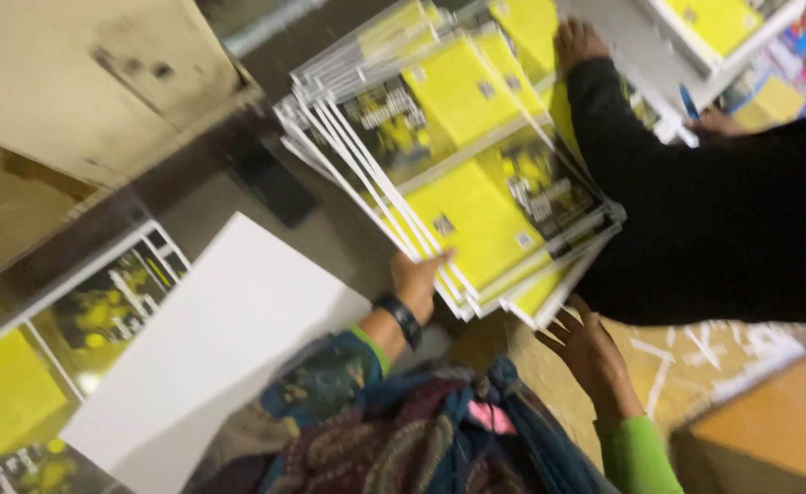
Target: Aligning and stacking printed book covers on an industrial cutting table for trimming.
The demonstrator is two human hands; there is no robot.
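A thick stack of printed sheets, yellow and black with white margins, is held up in front of me. My left hand, with a dark wristband, grips the stack's near edge from below. My right hand, in a green sleeve, supports the stack's lower right corner with fingers spread under it. Another person in a black sleeve reaches across the stack, their hand resting on its far edge.
A blank white sheet lies on the table below left, over more yellow-and-black printed sheets. A beige cabinet stands upper left. More printed stacks sit upper right. A brown box is lower right.
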